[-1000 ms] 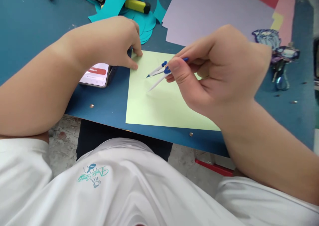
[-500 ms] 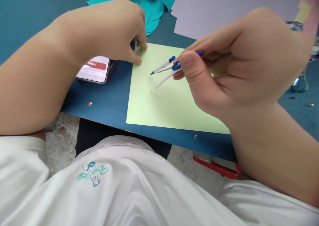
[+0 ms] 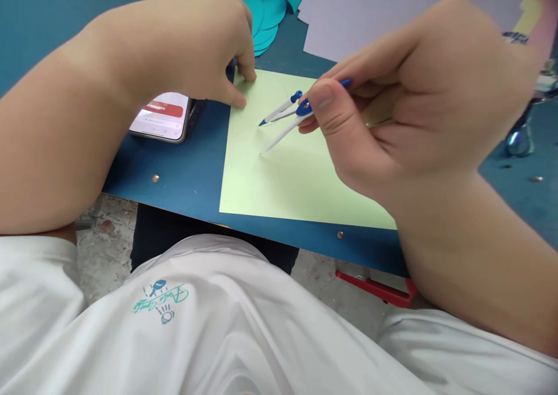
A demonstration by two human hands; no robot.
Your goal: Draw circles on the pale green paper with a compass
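The right hand had its thumb and fingers closed on the top of a white and blue compass, the kind for drawing circles, near the middle of the frame. The compass's two legs stuck out past the fingertips to the left, a little apart, over a pale green paper. Its lower leg ended at the paper, but I cannot tell if both tips touched it. The left hand held nothing between its fingers; its thumb and a finger were spread and touched the paper near its top left corner. Left of the paper, partly under the left wrist, lay a phone with a red box on its screen, and the words there were too small to read. The white shirt at the bottom had a green and blue picture with curly writing that I cannot make out. The counter was blue, with shiny round studs near its front edge. Blue-green paper circles lay at the top, and light purple sheets at the upper right. Below the counter, the floor was gray and blotchy, near a red bar.
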